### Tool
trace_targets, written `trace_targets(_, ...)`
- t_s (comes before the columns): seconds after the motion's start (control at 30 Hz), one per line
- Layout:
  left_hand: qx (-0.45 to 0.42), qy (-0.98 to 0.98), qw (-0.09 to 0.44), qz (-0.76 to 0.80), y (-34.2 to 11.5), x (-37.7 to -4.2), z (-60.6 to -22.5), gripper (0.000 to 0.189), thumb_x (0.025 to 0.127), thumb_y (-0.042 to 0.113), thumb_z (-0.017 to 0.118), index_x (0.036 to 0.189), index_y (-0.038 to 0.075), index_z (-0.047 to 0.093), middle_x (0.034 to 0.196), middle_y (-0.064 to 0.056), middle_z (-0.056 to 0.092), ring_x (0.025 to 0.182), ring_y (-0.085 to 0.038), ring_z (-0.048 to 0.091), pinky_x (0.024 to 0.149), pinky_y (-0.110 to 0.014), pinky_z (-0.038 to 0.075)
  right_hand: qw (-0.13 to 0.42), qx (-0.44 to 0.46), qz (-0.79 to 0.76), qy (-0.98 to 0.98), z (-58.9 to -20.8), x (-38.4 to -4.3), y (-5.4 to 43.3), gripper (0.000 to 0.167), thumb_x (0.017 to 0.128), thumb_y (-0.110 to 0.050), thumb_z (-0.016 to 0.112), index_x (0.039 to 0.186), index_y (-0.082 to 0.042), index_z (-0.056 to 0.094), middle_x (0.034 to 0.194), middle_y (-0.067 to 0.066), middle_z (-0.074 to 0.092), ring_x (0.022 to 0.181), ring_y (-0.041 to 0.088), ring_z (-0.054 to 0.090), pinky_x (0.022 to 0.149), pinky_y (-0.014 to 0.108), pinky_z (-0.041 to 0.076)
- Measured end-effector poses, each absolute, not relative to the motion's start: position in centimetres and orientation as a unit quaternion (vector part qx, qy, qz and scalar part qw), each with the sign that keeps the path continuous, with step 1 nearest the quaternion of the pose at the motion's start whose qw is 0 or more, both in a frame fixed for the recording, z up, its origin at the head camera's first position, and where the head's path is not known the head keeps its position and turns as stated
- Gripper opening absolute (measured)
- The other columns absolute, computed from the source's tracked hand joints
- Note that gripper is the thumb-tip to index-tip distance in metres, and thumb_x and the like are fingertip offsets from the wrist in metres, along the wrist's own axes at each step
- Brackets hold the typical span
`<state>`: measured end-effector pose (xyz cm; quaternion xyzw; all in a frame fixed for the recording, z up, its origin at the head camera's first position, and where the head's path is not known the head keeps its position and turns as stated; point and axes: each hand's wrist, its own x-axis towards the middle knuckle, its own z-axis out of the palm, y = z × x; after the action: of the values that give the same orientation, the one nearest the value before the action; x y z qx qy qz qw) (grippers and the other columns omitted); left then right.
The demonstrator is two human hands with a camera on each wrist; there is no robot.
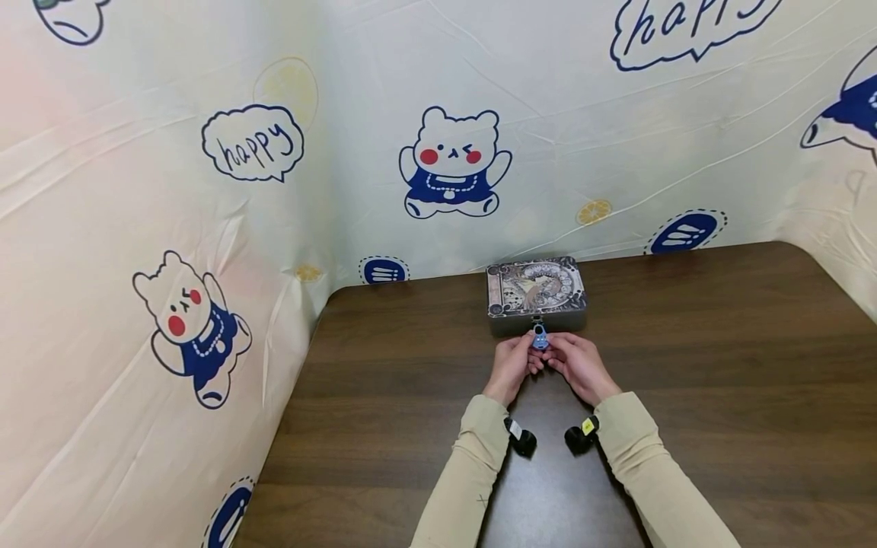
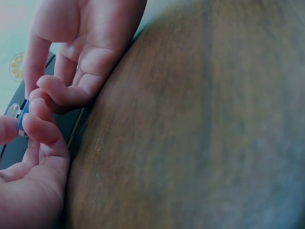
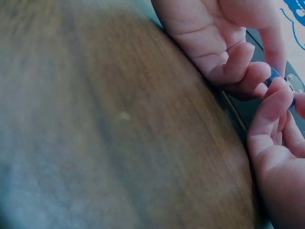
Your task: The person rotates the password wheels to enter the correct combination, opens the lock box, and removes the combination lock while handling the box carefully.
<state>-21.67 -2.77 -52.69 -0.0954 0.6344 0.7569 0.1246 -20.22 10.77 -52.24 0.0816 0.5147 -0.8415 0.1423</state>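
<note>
A small blue padlock (image 1: 540,337) hangs at the metal latch (image 1: 537,319) on the front of a dark tin box (image 1: 507,326) with a patterned lid. My left hand (image 1: 511,367) pinches the padlock from its left side, and my right hand (image 1: 579,365) does so from the right. In the left wrist view the fingertips of both hands meet around the padlock (image 2: 24,116) and cover most of it. Only slivers of the blue padlock (image 3: 273,76) show between the fingers in the right wrist view. The box's lid is closed.
The box stands at the back edge of a dark wooden table (image 1: 397,380). Behind it hangs a pale curtain (image 1: 363,152) printed with bears and the word happy. Black wrist cameras sit by both cuffs, the left camera (image 1: 524,441) and the right camera (image 1: 579,439).
</note>
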Motion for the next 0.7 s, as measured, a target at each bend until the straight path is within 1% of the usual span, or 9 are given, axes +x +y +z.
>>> trace_targets(0.3, -0.099, 0.644, 0.120, 0.749, -2.64, -21.63, -52.58, 0.028, 0.096, 0.025, 0.056, 0.079, 0.005, 0.063, 0.056, 0.001, 0.058, 0.044, -0.006, 0.050, 0.042, -0.017, 0.039, 0.145, 0.084, -0.838, 0.520, -52.21, -20.18, 10.84, 0.015, 0.101, -0.009, 0.045, 0.111, 0.000, 0.052, 0.081, -0.003, 0.062, 0.073, 0.006, 0.059, 0.069, 0.018, 0.052)
trace_targets(0.6, -0.100, 0.656, 0.112, 0.740, -2.56, -21.63, -52.75, 0.028, 0.093, 0.026, 0.061, 0.078, 0.004, 0.064, 0.055, 0.002, 0.056, 0.044, -0.006, 0.049, 0.041, -0.017, 0.038, 0.147, 0.088, -0.838, 0.519, -52.10, -20.13, 10.75, 0.013, 0.101, -0.009, 0.045, 0.107, -0.003, 0.054, 0.081, -0.003, 0.062, 0.072, 0.006, 0.060, 0.070, 0.019, 0.053)
trace_targets(0.7, -0.101, 0.658, 0.110, 0.738, -2.54, -21.61, -52.72, 0.027, 0.092, 0.026, 0.061, 0.078, 0.004, 0.064, 0.055, 0.003, 0.056, 0.044, -0.006, 0.049, 0.041, -0.017, 0.037, 0.146, 0.085, -0.837, 0.521, -52.07, -20.10, 10.74, 0.014, 0.101, -0.010, 0.045, 0.108, -0.002, 0.054, 0.081, -0.003, 0.061, 0.072, 0.006, 0.060, 0.070, 0.019, 0.053)
